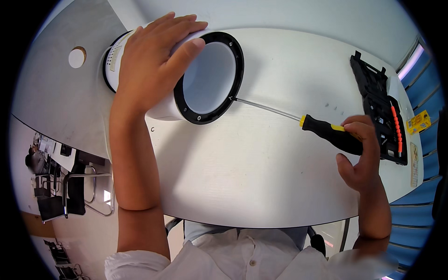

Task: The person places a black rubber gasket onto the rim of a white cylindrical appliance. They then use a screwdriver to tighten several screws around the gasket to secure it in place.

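Observation:
A white cylindrical housing (164, 112) lies on its side at the upper left of the table. Its end facing right has a black ring rim (240, 70) with several screws set in it, and the inside is pale and hollow. My left hand (154, 60) rests over the housing's curved side, fingers stretched out and thumb near the rim. In my right hand (364, 156) is the black and yellow handle of a screwdriver (326, 130); fingers curl on the handle while the thumb stands off it. The screwdriver's tip meets a screw at the rim's lower right.
An opened black tool case (380, 116) with an orange flexible shaft (396, 126) stands at the right. Beyond it is a small yellow box (418, 122). A few small screws (334, 108) lie near the case. A grey table (51, 102) with a round hole adjoins at left.

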Tool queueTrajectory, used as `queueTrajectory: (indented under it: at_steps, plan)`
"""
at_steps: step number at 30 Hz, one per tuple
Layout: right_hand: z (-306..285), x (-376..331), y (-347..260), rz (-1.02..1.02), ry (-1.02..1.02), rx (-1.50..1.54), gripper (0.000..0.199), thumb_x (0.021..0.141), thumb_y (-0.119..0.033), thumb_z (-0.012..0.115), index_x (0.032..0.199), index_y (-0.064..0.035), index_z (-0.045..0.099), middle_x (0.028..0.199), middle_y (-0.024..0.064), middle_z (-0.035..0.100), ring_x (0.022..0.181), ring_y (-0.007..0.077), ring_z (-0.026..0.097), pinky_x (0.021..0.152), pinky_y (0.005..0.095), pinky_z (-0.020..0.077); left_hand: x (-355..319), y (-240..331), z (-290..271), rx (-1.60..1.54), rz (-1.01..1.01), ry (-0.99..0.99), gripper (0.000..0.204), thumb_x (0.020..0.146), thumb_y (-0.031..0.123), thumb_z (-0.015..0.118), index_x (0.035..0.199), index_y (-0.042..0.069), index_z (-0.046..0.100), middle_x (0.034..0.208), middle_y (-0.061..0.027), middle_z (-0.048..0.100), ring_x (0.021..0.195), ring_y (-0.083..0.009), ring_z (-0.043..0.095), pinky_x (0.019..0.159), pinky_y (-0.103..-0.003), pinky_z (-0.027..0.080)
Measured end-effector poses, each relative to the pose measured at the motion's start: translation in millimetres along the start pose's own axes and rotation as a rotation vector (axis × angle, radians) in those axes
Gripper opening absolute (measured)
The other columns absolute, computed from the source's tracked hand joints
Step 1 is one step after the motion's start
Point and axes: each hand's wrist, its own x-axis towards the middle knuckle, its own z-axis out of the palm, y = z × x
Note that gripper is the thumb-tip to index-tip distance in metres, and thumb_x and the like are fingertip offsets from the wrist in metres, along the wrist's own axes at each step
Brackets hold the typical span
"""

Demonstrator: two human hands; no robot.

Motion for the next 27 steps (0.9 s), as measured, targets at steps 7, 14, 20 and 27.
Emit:
queueTrajectory:
  at_steps: [7, 14, 20, 27]
  plan:
    - [-7.3, 2.6, -11.3, -0.05, -0.095, -0.035, 0.04, 0.073, -0.006, 0.071, 0.109, -0.0042, 0.053, 0.084, 0.0127, 0.056, 0.069, 0.0245, 0.057, 0.06, 0.0317, 0.0471, -1.0, 4.7, -0.8, 0.039, -0.038, 0.0, 0.042, 0.086, 0.041, 0.047, 0.114, 0.017, 0.065, 0.126, -0.0072, 0.059, 0.129, -0.0295, 0.042, 0.109, -0.051, 0.022]
    - [-6.5, -5.7, -5.2, 0.166, -0.137, 0.107, 0.031, 0.085, -0.02, 0.064, 0.109, -0.0038, 0.052, 0.077, 0.0108, 0.057, 0.061, 0.0196, 0.054, 0.059, 0.0293, 0.0462, -0.3, 5.3, 0.1, 0.043, -0.029, 0.007, 0.04, 0.088, 0.037, 0.046, 0.114, 0.013, 0.065, 0.125, -0.0069, 0.059, 0.128, -0.0299, 0.043, 0.107, -0.048, 0.025]
    - [-2.8, -2.3, -5.3, 0.286, -0.15, 0.1, 0.043, 0.076, -0.014, 0.071, 0.111, -0.0039, 0.048, 0.078, 0.0091, 0.052, 0.068, 0.0182, 0.054, 0.064, 0.029, 0.0466, -0.5, 7.0, -0.6, 0.005, -0.055, 0.009, 0.04, 0.086, 0.04, 0.049, 0.112, 0.015, 0.066, 0.126, -0.0075, 0.059, 0.128, -0.0295, 0.043, 0.108, -0.05, 0.023]
    - [-8.0, -1.6, -7.8, 0.048, -0.086, -0.164, 0.045, 0.07, -0.018, 0.078, 0.105, -0.002, 0.053, 0.078, 0.01, 0.052, 0.071, 0.0217, 0.055, 0.064, 0.0286, 0.0466, -1.9, 8.9, -3.9, 0.056, -0.058, 0.003, 0.039, 0.087, 0.038, 0.048, 0.114, 0.014, 0.065, 0.126, -0.0075, 0.059, 0.129, -0.0302, 0.043, 0.107, -0.052, 0.024]
